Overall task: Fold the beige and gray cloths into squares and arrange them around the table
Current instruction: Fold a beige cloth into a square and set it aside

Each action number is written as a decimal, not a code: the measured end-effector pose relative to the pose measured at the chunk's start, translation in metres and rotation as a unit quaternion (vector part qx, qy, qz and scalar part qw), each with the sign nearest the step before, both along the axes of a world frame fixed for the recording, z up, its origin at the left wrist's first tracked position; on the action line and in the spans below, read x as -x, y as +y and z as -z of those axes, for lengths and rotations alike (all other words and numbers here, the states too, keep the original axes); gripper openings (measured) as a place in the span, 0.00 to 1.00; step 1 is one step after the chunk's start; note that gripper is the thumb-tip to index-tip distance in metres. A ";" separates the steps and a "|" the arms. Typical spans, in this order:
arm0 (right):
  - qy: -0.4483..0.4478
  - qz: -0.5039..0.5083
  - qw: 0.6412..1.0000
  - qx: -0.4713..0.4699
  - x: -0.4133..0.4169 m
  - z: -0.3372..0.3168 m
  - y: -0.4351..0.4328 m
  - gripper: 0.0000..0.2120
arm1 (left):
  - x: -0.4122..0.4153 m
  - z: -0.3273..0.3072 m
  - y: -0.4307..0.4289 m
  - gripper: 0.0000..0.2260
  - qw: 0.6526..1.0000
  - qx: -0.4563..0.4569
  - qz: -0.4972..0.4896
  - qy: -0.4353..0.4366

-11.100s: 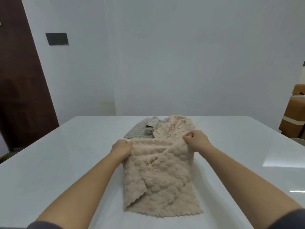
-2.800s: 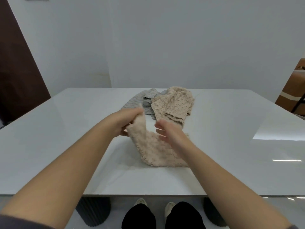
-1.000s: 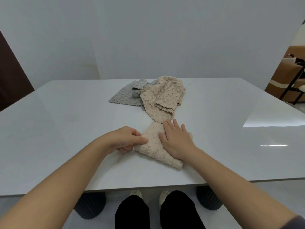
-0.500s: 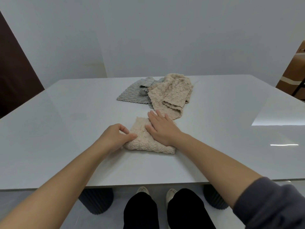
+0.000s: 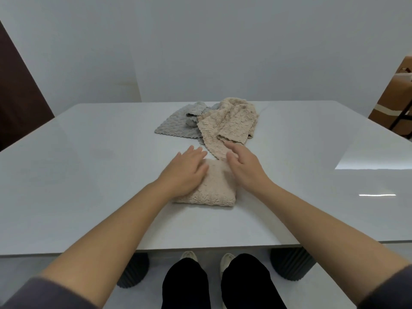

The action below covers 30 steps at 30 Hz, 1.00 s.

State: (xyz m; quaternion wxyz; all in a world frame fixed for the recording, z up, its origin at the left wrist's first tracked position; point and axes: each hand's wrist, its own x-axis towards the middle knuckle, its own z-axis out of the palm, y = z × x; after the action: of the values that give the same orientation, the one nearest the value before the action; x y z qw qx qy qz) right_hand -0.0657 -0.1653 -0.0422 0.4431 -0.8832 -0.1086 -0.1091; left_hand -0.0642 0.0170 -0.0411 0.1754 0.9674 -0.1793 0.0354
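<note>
- The folded beige cloth [image 5: 214, 188] is lying as a compact, roughly square pad on the white surface [image 5: 89, 175], near the front edge and in front of the person.
- The left hand [image 5: 187, 172] is resting palm-down on the left part of that pad, its fingers straight and close together, gripping nothing.
- The right hand [image 5: 243, 168] is sitting at the pad's right far corner with its fingers loosely spread and relaxed, holding nothing. Its fingertips are reaching toward the near edge of the loose beige cloth [image 5: 227, 126], and whether they are touching it cannot be told.
- The loose beige cloth is lying crumpled farther back, partly overlapping the gray cloth [image 5: 176, 126] to its left.
- Below the surface's front edge, the person's dark trousers [image 5: 185, 284] and pale shoes [image 5: 188, 256] are showing between two dark ribbed table legs [image 5: 292, 262].
</note>
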 end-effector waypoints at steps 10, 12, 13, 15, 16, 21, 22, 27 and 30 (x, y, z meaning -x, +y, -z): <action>0.322 -0.016 0.923 -0.212 0.038 -0.008 -0.017 0.13 | -0.009 0.023 -0.006 0.26 0.994 -0.094 -0.009 0.060; 0.328 -0.049 0.925 -0.186 0.043 -0.011 -0.016 0.18 | -0.009 0.024 -0.006 0.26 0.993 -0.095 -0.010 0.062; 0.321 -0.067 0.929 -0.173 0.045 -0.012 -0.015 0.22 | -0.009 0.024 -0.005 0.26 0.993 -0.097 -0.008 0.064; 0.311 -0.106 0.933 -0.145 0.049 -0.013 -0.012 0.29 | -0.011 0.024 -0.004 0.27 0.993 -0.098 -0.004 0.071; 0.314 -0.125 0.932 -0.133 0.051 -0.013 -0.010 0.32 | -0.011 0.024 -0.004 0.27 0.992 -0.099 -0.002 0.075; 0.301 -0.117 0.941 -0.097 0.055 -0.010 -0.013 0.33 | -0.013 0.024 -0.004 0.27 0.991 -0.107 -0.004 0.079; 0.293 -0.110 0.945 -0.089 0.055 -0.010 -0.016 0.32 | -0.013 0.023 -0.005 0.26 0.991 -0.110 -0.005 0.078; 0.277 -0.106 0.953 -0.064 0.058 -0.008 -0.029 0.33 | -0.011 0.023 -0.006 0.26 0.991 -0.116 -0.009 0.070; 0.239 -0.110 0.964 -0.033 0.055 -0.004 -0.026 0.32 | -0.009 0.023 -0.007 0.26 0.991 -0.118 -0.012 0.064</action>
State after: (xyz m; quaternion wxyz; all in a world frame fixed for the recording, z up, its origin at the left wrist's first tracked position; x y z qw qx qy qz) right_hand -0.1203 -0.1917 -0.0380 0.4946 -0.8508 -0.0922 0.1515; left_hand -0.0550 0.0104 -0.0640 0.0709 0.9836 -0.1593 -0.0461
